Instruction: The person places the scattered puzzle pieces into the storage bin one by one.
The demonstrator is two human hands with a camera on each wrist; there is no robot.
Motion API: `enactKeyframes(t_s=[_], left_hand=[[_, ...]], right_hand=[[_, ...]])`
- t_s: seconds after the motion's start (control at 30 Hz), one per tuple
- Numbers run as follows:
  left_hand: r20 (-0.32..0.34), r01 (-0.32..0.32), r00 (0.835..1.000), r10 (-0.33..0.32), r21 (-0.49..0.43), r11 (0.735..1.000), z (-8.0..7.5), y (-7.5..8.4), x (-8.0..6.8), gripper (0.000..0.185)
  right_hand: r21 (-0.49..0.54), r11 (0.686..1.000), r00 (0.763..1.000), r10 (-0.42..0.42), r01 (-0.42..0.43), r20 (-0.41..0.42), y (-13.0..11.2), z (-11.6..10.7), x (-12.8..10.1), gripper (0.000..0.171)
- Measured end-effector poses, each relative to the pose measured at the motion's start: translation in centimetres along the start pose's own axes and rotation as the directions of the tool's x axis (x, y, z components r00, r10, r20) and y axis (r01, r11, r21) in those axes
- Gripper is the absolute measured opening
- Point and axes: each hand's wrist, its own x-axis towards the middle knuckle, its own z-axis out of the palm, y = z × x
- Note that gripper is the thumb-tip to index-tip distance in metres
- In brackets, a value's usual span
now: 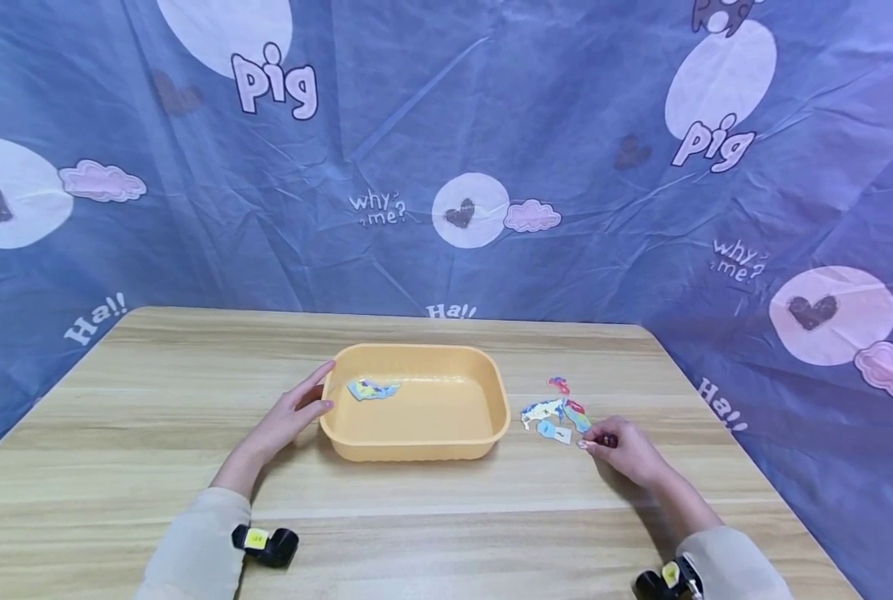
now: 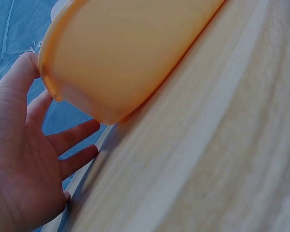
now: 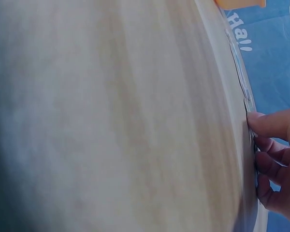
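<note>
On tabletop [image 1: 431, 517], head view: yellow tray [image 1: 431, 417] between left hand [image 1: 292, 412] and right hand [image 1: 629, 454], paper scrap [image 1: 371, 390] inside, loose scraps [image 1: 542, 411] right, curtain [image 1: 386, 275] behind. Left wrist: fingers [image 2: 70, 137] spread, touching tray. Right wrist: fingertips [image 3: 259, 121] at scrap edges, can't tell if pinching.

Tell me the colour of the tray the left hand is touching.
The tray is plain yellow-orange, shown best in the head view.
</note>
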Motion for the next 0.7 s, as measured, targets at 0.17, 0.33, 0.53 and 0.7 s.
enactKeyframes(t_s=[0.17,0.33,0.53,0.7], left_hand=[[0.002,-0.003,1.0,0.003,0.001,1.0,0.0,-0.1,0.0,0.058],[0.0,-0.001,1.0,0.001,0.002,1.0,0.0,0.0,0.0,0.058],[-0.001,-0.002,1.0,0.002,0.009,1.0,0.0,0.0,0.0,0.058],[-0.001,-0.007,1.0,0.007,0.01,1.0,0.1,0.0,0.0,0.058]], right_hand=[[-0.01,0.995,0.995,0.095,-0.094,0.027,-0.4,-0.2,0.1,0.008],[-0.005,0.99,0.989,0.139,-0.139,0.051,-0.6,-0.4,0.3,0.009],[0.056,0.99,0.989,0.127,-0.132,0.074,-0.7,-0.8,0.6,0.008],[0.052,0.992,0.992,0.113,-0.116,0.06,-1.1,-1.2,1.2,0.007]])
